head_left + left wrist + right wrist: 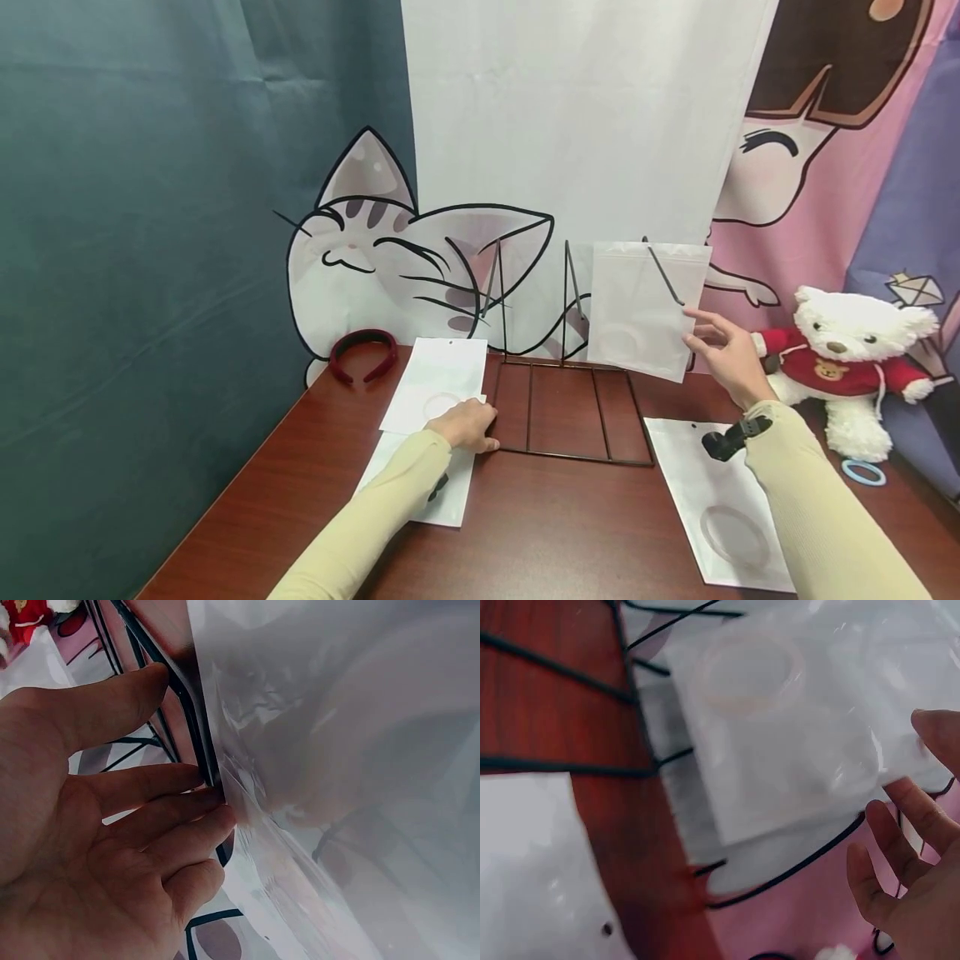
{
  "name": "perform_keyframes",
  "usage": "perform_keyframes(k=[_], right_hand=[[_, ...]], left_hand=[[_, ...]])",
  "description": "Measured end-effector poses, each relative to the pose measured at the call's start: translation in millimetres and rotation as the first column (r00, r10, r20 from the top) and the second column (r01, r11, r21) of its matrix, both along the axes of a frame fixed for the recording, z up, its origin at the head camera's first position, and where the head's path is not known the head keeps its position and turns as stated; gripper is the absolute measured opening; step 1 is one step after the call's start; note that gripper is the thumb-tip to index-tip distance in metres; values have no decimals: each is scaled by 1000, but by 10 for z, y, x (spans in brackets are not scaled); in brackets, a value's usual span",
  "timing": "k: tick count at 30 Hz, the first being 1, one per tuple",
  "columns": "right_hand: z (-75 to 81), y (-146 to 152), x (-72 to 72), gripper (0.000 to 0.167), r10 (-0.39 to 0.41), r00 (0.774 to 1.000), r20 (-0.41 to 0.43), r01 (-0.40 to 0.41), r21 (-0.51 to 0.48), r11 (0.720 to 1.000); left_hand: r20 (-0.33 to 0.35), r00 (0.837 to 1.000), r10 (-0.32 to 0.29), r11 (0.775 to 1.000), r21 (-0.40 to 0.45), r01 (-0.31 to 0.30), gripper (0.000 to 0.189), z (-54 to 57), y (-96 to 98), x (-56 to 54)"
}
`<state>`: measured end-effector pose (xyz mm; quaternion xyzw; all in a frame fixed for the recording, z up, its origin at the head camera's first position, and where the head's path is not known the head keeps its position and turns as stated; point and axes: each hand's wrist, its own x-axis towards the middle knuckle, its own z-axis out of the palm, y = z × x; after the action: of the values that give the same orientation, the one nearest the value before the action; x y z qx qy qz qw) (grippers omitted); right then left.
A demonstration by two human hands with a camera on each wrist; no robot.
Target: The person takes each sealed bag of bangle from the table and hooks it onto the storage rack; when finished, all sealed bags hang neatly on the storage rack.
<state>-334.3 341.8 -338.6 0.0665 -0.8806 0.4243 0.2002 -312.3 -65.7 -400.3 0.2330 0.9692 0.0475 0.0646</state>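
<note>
**White pouch hung on right arm of wire rack; both hands at the work**

Nearest, on the counter [555,533], a flat white pouch [693,475] lies at right, a ring shape showing through; the right sleeve covers part of its edge. At left, two white pouches [420,375] overlap, partly covered by the left hand [463,423] and forearm.

That hand is spread, thumb and fingertips against the near left corner of the black wire rack [570,457]. The left wrist view adds crinkled clear film just under those fingers, which the head view hides.

The right hand [726,358] is spread with thumb and fingers apart, at the right edge of the hanging pouch [637,321]; contact cannot be confirmed. The pouch tilts slightly, the sloping arm showing in front of it. The right wrist view shows its pale round band more clearly.

Beyond: dark red headband [367,336] at left; at right, blue ring [862,482] and white teddy bear [810,321], its red top bearing a bear-face patch. Farthest, a backdrop [570,108] printed with a cartoon cat.
</note>
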Motion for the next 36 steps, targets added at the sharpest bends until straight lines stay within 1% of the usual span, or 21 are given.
perform_keyframes(k=[6, 9, 14, 16, 19, 22, 24, 25, 27, 30, 33, 36], right_hand=[[-216, 136, 41, 48, -1, 999, 33, 0, 12, 1000], [-316, 189, 47, 50, 4, 997, 81, -5, 20, 1000], [-481, 304, 58, 49, -1, 984, 181, -18, 108, 994], [-548, 367, 82, 48, -3, 975, 224, -31, 150, 988], [-658, 497, 147, 49, -14, 953, 302, -48, 197, 979], [-766, 668, 218, 52, -58, 926, 372, -36, 242, 970], [-823, 771, 264, 53, -92, 914, 395, -18, 266, 964], [-837, 815, 281, 54, -99, 909, 405, -15, 270, 963], [-858, 873, 305, 59, -96, 907, 411, -22, 273, 962], [-845, 902, 319, 69, -64, 906, 419, -64, 285, 956], [-830, 880, 312, 75, -24, 908, 418, -127, 328, 936], [-819, 851, 309, 73, -11, 911, 412, -162, 383, 909]], left_hand=[[-18, 1000, -15, 1000, 4, 15, 29, -7, -7, -6], [-15, 1000, -12, 1000, 7, 12, 30, -1, -15, -3], [-4, 1000, 1, 1000, 2, -1, 32, 11, -21, 5], [-3, 1000, 2, 1000, -7, -2, 32, 8, -19, 4], [-4, 1000, -4, 1000, -21, 4, 34, -1, -10, 0], [-10, 1000, -17, 999, -37, 16, 36, -14, 1, -5], [-7, 1000, -20, 999, -39, 20, 37, -21, 11, -6], [-8, 1000, -21, 999, -40, 21, 37, -23, 13, -6], [-7, 1000, -18, 999, -34, 17, 35, -24, 15, -6], [-3, 1000, -2, 1000, -19, 2, 34, -19, 12, -8], [0, 1000, 3, 1000, -16, -3, 33, -6, 4, -5], [1, 1000, -1, 1000, -19, 1, 33, 0, 2, 4]])
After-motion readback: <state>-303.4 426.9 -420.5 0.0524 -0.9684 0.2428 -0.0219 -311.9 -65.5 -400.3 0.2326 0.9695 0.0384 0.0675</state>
